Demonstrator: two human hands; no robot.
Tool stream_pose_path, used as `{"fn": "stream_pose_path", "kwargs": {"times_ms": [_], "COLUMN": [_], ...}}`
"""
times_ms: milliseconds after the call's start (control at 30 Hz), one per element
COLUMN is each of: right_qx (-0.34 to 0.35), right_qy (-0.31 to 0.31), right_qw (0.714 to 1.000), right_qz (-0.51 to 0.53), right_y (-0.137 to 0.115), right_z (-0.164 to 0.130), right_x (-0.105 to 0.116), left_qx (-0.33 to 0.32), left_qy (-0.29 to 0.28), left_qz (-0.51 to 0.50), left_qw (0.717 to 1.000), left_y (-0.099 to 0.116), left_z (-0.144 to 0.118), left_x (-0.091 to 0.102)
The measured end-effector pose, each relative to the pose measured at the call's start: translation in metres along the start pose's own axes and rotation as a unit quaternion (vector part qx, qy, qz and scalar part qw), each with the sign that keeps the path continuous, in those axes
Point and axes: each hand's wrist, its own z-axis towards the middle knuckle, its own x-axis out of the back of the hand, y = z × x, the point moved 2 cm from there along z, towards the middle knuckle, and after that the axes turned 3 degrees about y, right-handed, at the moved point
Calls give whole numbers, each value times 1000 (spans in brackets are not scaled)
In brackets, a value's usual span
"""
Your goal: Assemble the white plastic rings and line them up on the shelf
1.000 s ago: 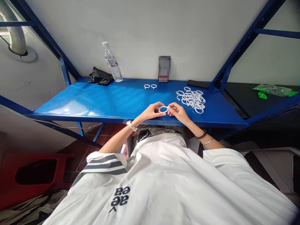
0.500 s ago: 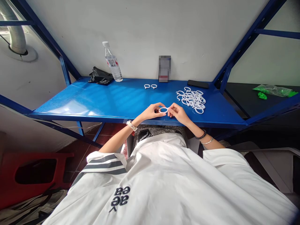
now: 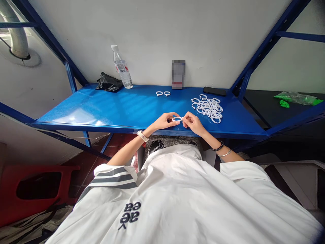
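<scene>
A white plastic curtain ring [image 3: 177, 119] is held between my two hands above the front edge of the blue table [image 3: 122, 108]. My left hand [image 3: 166, 121] grips the ring's left side between thumb and fingers. On its right side, my right hand [image 3: 192, 122] pinches the ring with thumb and forefinger, covering that end. To the right of my right hand lies a loose heap of white rings [image 3: 209, 107]. Farther back, two more rings, the left one [image 3: 159, 93] and the right one [image 3: 167, 93], lie side by side.
Along the wall stand a water bottle [image 3: 123, 69] and a blurred-out upright box [image 3: 178, 75]. A black plastic bag [image 3: 108, 82] lies left of the bottle, a black phone [image 3: 214, 91] behind the heap. Blue frame posts [image 3: 269, 44] rise at both table ends.
The ring between my hands has tilted and looks flatter. My right hand has shifted very slightly; the rest looks the same.
</scene>
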Motion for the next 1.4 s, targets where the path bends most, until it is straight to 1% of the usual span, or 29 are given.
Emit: {"fn": "stream_pose_path", "kwargs": {"times_ms": [200, 500, 767, 1033, 1200, 1400], "right_qx": [-2, -5, -19, -43, -60, -85], "right_qy": [-3, 5, 9, 9, 29, 90], "right_qw": [1000, 1000, 999, 997, 995, 987], "right_qz": [-7, 4, 39, 57, 70, 102], "right_y": [-2, -1, 7, 11, 13, 20], "right_z": [0, 0, 2, 5, 8, 10], "right_x": [0, 0, 1, 2, 4, 6], "left_qx": [4, 10, 8, 10, 0, 0], "left_qy": [-2, -5, 8, 6, 8, 27], "left_qz": [8, -14, -36, -46, -58, -120], "left_qw": [1000, 1000, 999, 999, 998, 992], "left_y": [-2, -2, -1, -2, -5, -12], "left_z": [0, -1, -1, 0, 1, 3], "left_x": [0, 0, 0, -1, -1, -4]}}
